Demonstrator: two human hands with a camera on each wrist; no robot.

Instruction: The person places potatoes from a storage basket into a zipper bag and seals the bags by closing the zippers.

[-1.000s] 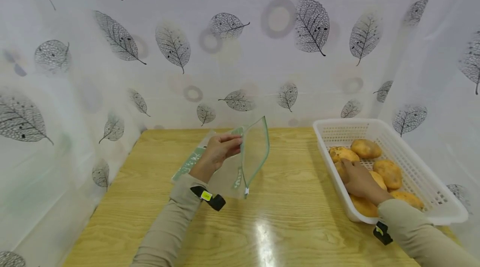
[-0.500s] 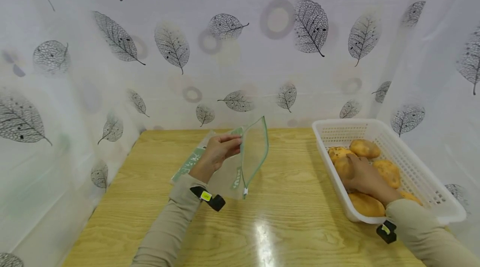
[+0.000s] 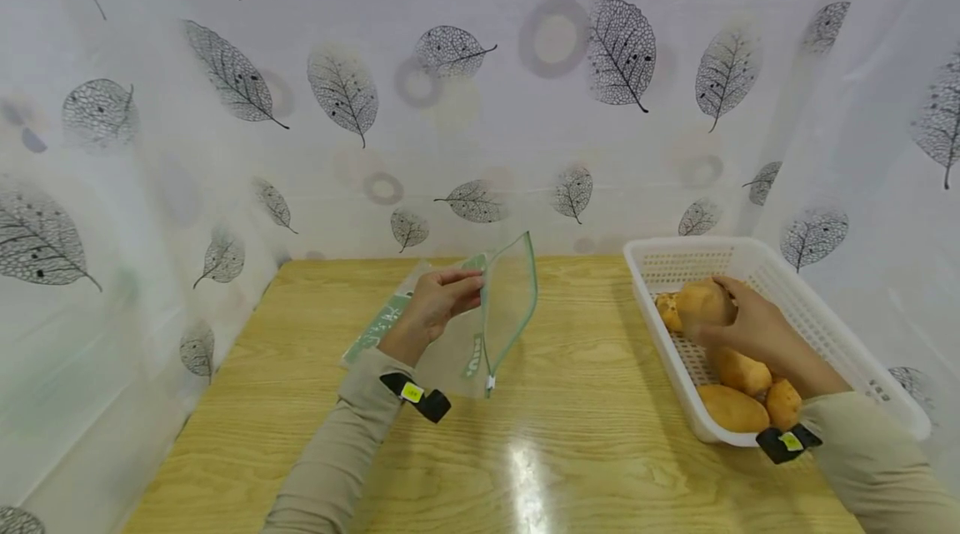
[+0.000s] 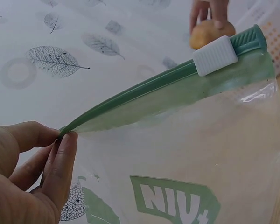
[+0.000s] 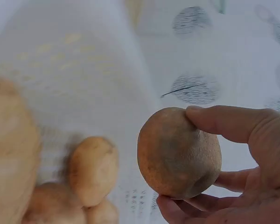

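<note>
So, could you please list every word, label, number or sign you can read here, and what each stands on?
"NIU", then a plus-like sign: on the clear slider bag.
White characters on the green panel left of that bag: too small to read.
Left yellow tag: too small to read.
Right yellow tag: too small to read.

The left forearm is covered to the wrist by a long, creased beige fabric sleeve (image 3: 322,459); the right forearm is clothed in a matching beige fabric sleeve (image 3: 873,451). At the left cuff a black wrist strap (image 3: 434,406) is worn, marked by a small rectangular yellow-green label (image 3: 412,391) whose dark print cannot be read. At the right cuff a similar black wrist strap (image 3: 772,446) is seen, likewise marked by a yellow-green tag (image 3: 790,441). The left hand (image 3: 435,305) and right hand (image 3: 753,330) are bare.
</note>
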